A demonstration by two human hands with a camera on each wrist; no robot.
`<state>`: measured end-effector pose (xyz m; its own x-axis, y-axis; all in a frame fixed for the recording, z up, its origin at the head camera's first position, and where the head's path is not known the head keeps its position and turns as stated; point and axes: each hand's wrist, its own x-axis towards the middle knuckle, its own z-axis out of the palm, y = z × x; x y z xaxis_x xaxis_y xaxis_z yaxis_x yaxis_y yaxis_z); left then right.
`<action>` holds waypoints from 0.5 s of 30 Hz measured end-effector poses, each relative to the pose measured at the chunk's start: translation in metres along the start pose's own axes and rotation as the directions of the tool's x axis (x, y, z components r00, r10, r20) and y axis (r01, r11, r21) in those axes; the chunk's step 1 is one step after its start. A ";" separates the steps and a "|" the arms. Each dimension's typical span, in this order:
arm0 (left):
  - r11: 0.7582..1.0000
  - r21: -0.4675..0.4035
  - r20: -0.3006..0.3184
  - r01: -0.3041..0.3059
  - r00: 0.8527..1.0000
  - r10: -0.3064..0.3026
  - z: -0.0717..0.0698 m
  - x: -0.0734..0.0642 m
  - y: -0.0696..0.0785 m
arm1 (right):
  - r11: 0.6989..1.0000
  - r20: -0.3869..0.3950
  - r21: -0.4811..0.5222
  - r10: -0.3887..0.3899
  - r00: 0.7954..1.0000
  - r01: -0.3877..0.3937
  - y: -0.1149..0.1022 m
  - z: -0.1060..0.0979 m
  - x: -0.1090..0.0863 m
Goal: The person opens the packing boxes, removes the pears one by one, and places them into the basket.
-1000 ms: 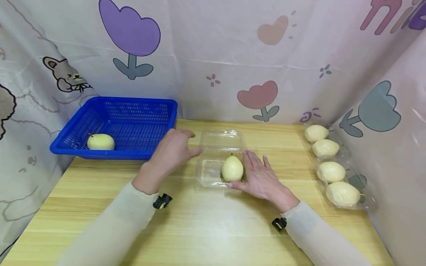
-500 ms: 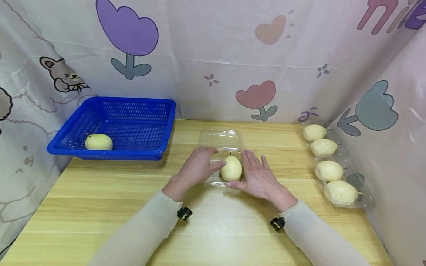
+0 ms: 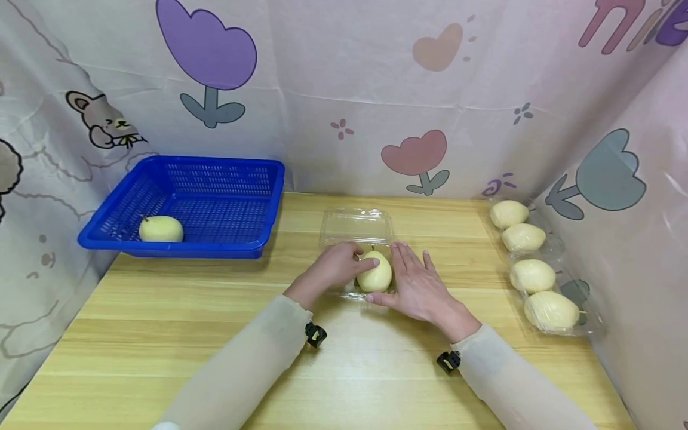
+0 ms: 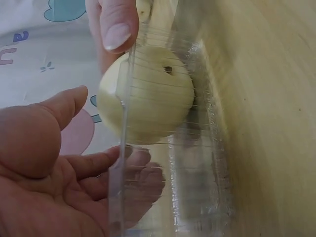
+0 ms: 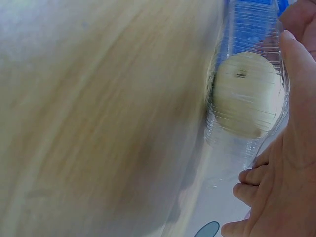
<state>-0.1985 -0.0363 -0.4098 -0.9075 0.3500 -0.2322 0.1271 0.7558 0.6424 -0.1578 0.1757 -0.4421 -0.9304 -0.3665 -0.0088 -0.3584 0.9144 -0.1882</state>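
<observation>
A pale yellow pear (image 3: 378,278) stands, stem up, in the right part of a clear plastic clamshell box (image 3: 357,225), whose lid lies back, away from me. My left hand (image 3: 334,266) reaches into the box at the pear's left, thumb over the fruit in the head view. From the left wrist, that thumb (image 4: 71,103) looks apart from the pear (image 4: 153,94), and the relaxed fingers show through the clear wall. Along the box's right side lies my right hand (image 3: 421,289), fingers straight, its thumb at the front edge.
A blue plastic basket (image 3: 252,246) at the left holds another pear (image 3: 161,229). At the right edge of the wooden table (image 3: 177,334), several pears (image 3: 532,276) lie in clear plastic packaging. A printed curtain (image 3: 301,71) hangs behind and at both sides.
My left hand has moved right, from beside the basket into the box next to the pear. The right hand stays at the box's right side. The pear stands where it was.
</observation>
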 end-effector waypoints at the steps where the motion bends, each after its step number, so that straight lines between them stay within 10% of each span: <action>1: 1.000 0.000 0.012 0.004 1.000 -0.004 0.001 0.002 0.000 | 1.000 -0.002 0.001 -0.001 1.000 0.001 0.000 0.000 0.000; 15: 0.999 -0.040 0.094 0.003 0.996 0.001 0.004 0.009 -0.003 | 1.000 -0.007 0.009 0.004 1.000 -0.004 0.000 0.002 0.000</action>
<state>-0.2058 -0.0333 -0.4164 -0.8660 0.4009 -0.2990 0.1084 0.7341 0.6703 -0.1576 0.1752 -0.4435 -0.9322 -0.3618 -0.0030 -0.3542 0.9142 -0.1972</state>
